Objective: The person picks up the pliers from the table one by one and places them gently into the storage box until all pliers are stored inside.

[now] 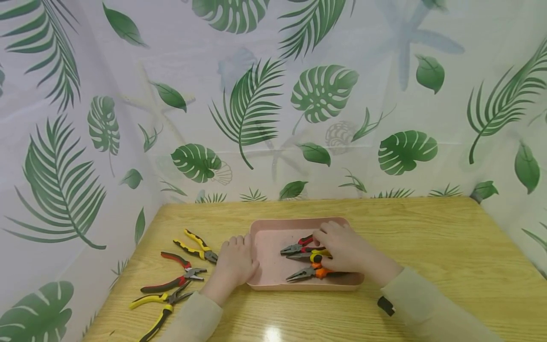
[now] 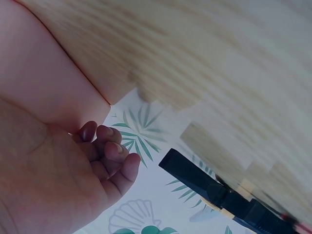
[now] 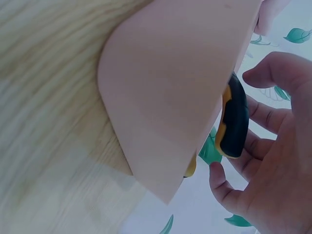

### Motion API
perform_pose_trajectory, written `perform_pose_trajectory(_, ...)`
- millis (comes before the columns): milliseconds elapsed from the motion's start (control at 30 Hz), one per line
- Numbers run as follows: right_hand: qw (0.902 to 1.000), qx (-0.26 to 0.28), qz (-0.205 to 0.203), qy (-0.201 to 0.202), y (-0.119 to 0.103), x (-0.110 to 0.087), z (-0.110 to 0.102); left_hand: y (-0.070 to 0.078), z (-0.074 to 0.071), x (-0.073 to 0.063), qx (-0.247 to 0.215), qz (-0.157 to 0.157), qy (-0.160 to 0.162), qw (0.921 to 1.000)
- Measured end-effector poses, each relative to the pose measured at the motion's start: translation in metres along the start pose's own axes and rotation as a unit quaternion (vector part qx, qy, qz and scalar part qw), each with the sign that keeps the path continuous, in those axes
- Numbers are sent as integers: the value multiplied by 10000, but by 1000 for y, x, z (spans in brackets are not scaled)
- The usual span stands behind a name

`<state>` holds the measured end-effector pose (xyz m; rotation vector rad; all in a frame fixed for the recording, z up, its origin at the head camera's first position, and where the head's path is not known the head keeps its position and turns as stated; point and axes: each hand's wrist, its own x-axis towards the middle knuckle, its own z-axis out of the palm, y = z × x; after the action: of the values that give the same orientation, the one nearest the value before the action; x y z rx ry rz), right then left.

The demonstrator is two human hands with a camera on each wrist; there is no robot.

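A pink tray (image 1: 273, 232) holds red-and-black pliers (image 1: 293, 249), yellow-and-black pliers (image 1: 316, 258) and orange-and-black long-nose pliers (image 1: 306, 273). My left hand (image 1: 234, 262) holds the tray's left side, thumb over the rim and fingers bent along the outer wall. My right hand (image 1: 342, 244) reaches over the handles at the tray's right side, covering part of them. In the right wrist view, a black handle with a yellow-orange edge (image 3: 235, 119) rises past the rim between the right hand's spread thumb and fingers.
Left of the tray, spread pliers lie on the wooden table (image 1: 427, 237): yellow-and-black pliers (image 1: 198, 246), red-and-black pliers (image 1: 185, 274) and another yellow-and-black pair (image 1: 167, 298), the last close beside the left forearm. A leaf-patterned sheet (image 1: 342, 166) hangs behind the table.
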<state>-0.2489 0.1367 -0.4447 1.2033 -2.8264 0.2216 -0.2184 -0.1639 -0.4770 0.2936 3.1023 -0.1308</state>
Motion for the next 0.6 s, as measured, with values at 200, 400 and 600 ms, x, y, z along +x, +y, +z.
perform_pose_trajectory(200, 9998, -56, 107, -131, 2, -1, -3, -1, 3, 0, -16, 13, 12, 10000)
perform_pose_trajectory(400, 9998, -89, 168, -112, 5, -3, -5, 0, 2, 0, -44, 1, -7, 10000)
perform_pose_trajectory(600, 9984, -51, 450, -332, 8, -5, -9, 0, 0, 0, -43, -5, -34, 10000)
